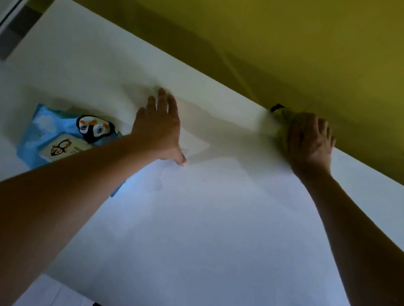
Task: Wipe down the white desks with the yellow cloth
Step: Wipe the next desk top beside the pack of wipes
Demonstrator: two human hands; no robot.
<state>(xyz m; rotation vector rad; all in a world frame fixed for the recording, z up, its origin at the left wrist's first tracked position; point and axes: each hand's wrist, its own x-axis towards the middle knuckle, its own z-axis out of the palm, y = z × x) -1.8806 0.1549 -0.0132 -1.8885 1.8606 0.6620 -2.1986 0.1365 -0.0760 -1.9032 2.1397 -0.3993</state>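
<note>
A white desk (198, 230) fills most of the view and runs along a yellow wall. My right hand (311, 144) presses the yellow cloth (281, 123) onto the desk at its far edge, right against the wall. The cloth is bunched under my palm and fingers, and only its left part shows. My left hand (159, 126) lies flat on the desk near the middle, fingers straight and together, holding nothing.
A blue packet with a penguin picture (68, 139) lies on the desk just left of my left forearm. The yellow wall (315, 39) borders the desk's far edge. Another white surface (1, 0) stands at the far left beyond a gap.
</note>
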